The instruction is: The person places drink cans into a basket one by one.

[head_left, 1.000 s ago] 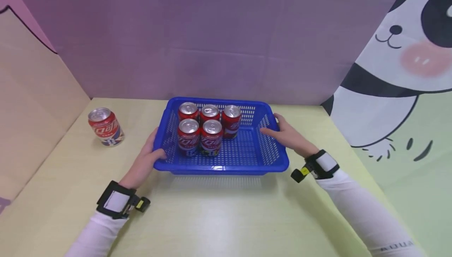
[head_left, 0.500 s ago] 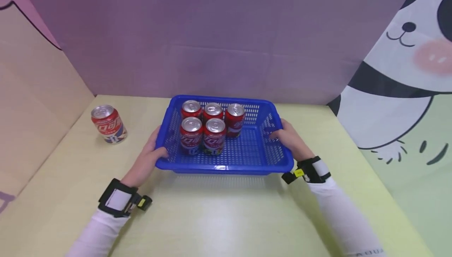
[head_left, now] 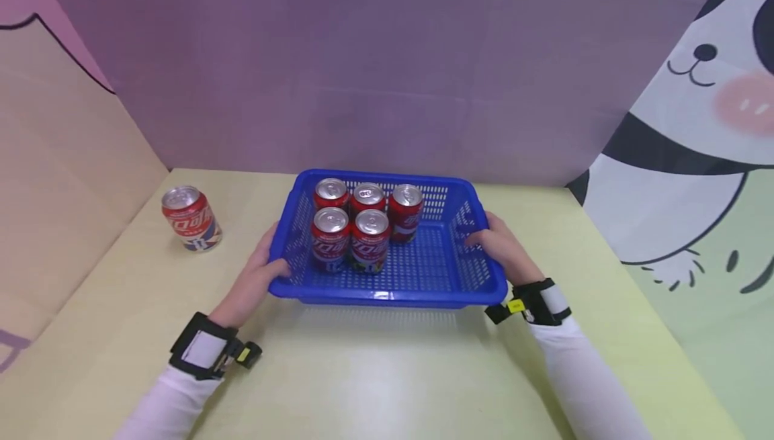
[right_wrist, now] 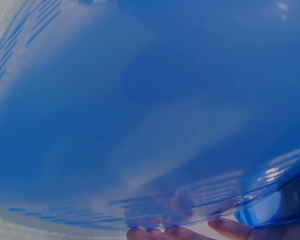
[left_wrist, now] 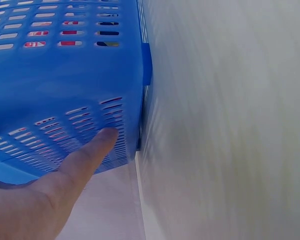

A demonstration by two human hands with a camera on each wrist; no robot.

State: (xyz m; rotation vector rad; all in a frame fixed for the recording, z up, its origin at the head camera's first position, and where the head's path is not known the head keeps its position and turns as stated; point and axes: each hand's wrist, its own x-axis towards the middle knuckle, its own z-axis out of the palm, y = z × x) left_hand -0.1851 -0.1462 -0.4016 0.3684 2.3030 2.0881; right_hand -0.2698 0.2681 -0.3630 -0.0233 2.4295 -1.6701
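Observation:
A blue plastic basket (head_left: 387,296) with slotted walls stands in the middle of the head view. Several red soda cans (head_left: 331,244) stand upright in its left half. My left hand (head_left: 254,285) grips the left rim, thumb over the edge; in the left wrist view a finger (left_wrist: 72,172) lies along the slotted outer wall. On the opposite side my right hand (head_left: 503,246) grips the right rim with its thumb reaching inside. Its fingertips (right_wrist: 177,233) show at the bottom of the right wrist view, below the blue plastic.
One more red soda can (head_left: 192,220) stands upright on the pale wooden table (head_left: 375,373), left of the basket. A purple wall panel (head_left: 387,91) rises behind the basket, and a panda-print wall (head_left: 659,191) borders the right side.
My right hand has come in from a looser reach at the right rim and now grips it. My left hand keeps its grip on the left rim. The head view has shifted slightly.

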